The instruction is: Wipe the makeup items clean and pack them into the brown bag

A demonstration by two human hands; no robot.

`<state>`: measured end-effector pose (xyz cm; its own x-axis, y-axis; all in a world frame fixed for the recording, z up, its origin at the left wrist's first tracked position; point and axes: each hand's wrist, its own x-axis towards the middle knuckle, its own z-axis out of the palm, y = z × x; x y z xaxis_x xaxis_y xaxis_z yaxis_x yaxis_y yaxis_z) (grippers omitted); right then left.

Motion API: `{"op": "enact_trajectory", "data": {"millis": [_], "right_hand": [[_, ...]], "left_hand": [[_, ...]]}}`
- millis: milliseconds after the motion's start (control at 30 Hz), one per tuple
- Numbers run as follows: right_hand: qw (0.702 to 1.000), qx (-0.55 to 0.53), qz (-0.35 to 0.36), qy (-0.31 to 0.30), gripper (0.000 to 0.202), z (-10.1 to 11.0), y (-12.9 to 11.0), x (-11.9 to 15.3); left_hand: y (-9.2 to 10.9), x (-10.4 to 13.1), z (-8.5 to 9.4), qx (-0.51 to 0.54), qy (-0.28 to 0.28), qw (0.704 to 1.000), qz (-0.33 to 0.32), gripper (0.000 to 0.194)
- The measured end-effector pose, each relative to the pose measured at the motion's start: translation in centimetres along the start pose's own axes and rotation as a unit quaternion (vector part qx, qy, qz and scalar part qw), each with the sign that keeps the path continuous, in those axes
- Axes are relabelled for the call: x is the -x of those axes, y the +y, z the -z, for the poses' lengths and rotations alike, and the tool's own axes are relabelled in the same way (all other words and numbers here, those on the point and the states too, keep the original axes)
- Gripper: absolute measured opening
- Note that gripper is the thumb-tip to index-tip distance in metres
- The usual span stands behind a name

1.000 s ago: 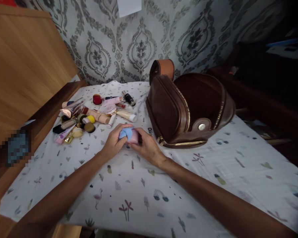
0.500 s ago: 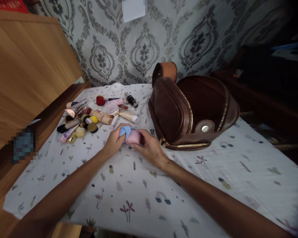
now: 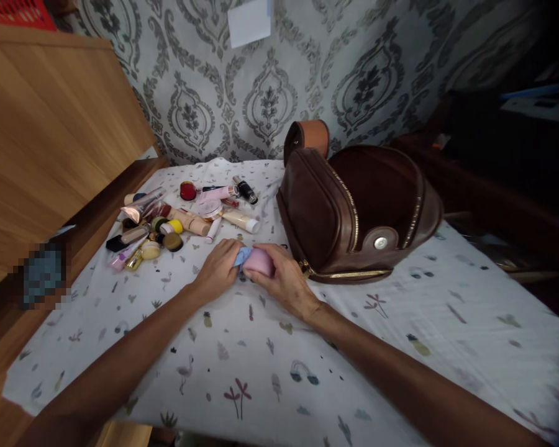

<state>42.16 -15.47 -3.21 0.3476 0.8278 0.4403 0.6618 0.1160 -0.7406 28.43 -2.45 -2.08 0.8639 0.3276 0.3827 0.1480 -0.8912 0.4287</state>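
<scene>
My right hand (image 3: pixel 286 279) is closed round a small pink rounded container (image 3: pixel 259 262), thumb in front and fingers behind. Pinched in my left hand (image 3: pixel 220 267) is a light blue cloth (image 3: pixel 241 256), pressed against the container's left side. Both hands meet above the printed white sheet (image 3: pixel 242 347), just left of a brown leather bag (image 3: pixel 314 205). The bag's top gapes open, and its inside is dark. What the container holds, and the fingers behind it, are hidden.
Cosmetics lie in a loose pile at the back left, among them a cream tube (image 3: pixel 241 220), a red round case (image 3: pixel 188 190) and a black bottle (image 3: pixel 246 191). A wooden panel (image 3: pixel 60 124) borders the left side. Patterned wallpaper (image 3: pixel 270 105) stands behind.
The pink container has turned and shifted slightly right in my right hand. My left hand has moved a little right, and less of the blue cloth shows now.
</scene>
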Motion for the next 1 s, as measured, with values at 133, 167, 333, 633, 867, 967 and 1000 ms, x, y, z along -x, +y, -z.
{"op": "enact_trajectory", "data": {"millis": [133, 167, 333, 633, 867, 967, 1000], "right_hand": [[1.000, -0.025, -0.014, 0.002, 0.038, 0.3, -0.2, 0.1], [0.999, -0.030, -0.018, 0.003, 0.037, 0.3, -0.2, 0.1], [0.999, -0.037, -0.027, -0.001, 0.036, 0.5, -0.4, -0.1], [1.000, 0.014, -0.005, -0.007, 0.042, 0.7, 0.2, -0.3], [1.000, -0.002, -0.003, 0.000, 0.036, 0.8, 0.3, -0.2], [1.000, -0.013, -0.010, 0.005, 0.036, 0.9, 0.3, -0.2], [1.000, -0.021, -0.016, 0.008, 0.037, 0.9, 0.3, -0.2]], "left_hand": [[0.6, 0.0, 0.4, 0.055, 0.083, 0.995, 0.034, 0.027], [0.8, 0.0, 0.5, 0.077, 0.110, 0.990, 0.038, 0.028], [1.7, 0.3, 0.5, 0.102, 0.131, 0.985, -0.044, 0.025], [1.5, 0.2, 0.7, 0.065, 0.087, 0.986, -0.127, 0.022], [0.2, 0.2, 0.4, 0.015, 0.004, 0.998, -0.056, 0.019], [0.2, 0.1, 0.3, -0.015, -0.018, 0.999, -0.037, 0.020], [0.2, 0.1, 0.3, -0.015, -0.011, 0.999, -0.035, 0.021]]}}
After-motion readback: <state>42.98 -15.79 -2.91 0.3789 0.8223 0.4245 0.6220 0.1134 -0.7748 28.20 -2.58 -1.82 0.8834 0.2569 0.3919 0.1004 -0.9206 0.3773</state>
